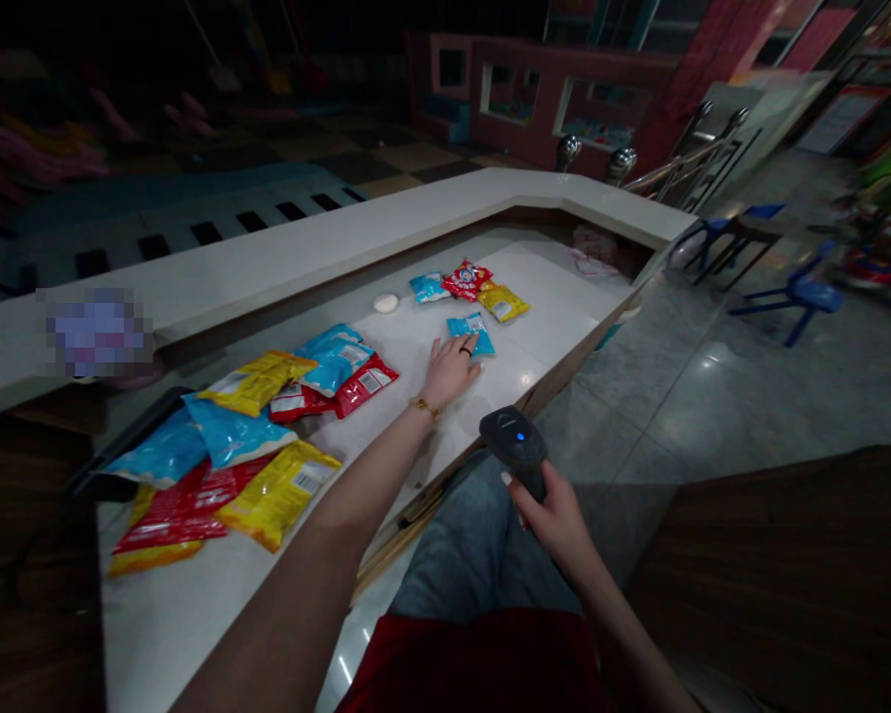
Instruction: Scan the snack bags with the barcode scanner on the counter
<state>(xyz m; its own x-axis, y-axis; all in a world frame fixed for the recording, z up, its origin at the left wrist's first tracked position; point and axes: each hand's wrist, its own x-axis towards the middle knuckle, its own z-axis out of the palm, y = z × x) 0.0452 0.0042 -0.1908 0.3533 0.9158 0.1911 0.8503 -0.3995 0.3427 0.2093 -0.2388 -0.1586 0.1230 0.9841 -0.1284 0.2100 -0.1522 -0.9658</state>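
Note:
My left hand reaches across the white counter, fingers spread, with its fingertips at the near edge of a small blue snack packet. A ring and a bracelet are on it. Wrapped round the handle of a black barcode scanner is my right hand, held over my lap; a blue light glows on top of the scanner. Just beyond the left hand lie a red packet, a yellow packet and another blue packet.
Several larger blue, red and yellow snack bags are heaped on the counter at left, beside a dark device. A small white round object lies near the raised ledge. Blue stools stand on the floor at right.

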